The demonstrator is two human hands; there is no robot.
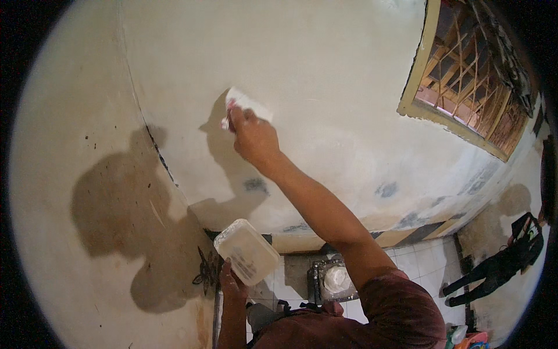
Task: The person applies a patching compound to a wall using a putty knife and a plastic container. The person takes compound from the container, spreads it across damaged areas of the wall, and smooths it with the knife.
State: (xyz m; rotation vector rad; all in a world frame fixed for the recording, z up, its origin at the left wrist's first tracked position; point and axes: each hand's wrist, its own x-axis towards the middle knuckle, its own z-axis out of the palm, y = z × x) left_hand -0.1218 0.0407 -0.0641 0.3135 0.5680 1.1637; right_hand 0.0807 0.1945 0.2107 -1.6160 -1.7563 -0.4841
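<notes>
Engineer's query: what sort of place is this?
Looks like an indoor room, possibly in a house: a stained, patchy cream wall, a yellow-framed window with crossed slats and a white square-tiled floor.

Holds in the right hand (257, 142) a white, flat, roughly rectangular scraper (256, 108), a little blurred, with pinkish-red marks beside the gripping fingers. Slants it down from left to right just beyond the fingertips, close to the pale wall (331, 116), with exact contact hard to tell. Holds in the left hand (231, 281), well below the right one, a shallow off-white container (249, 253), rectangular with rounded corners. Grips it by the lower left edge, tilted, showing whitish smears along the rim and greyish streaks across the face
</notes>
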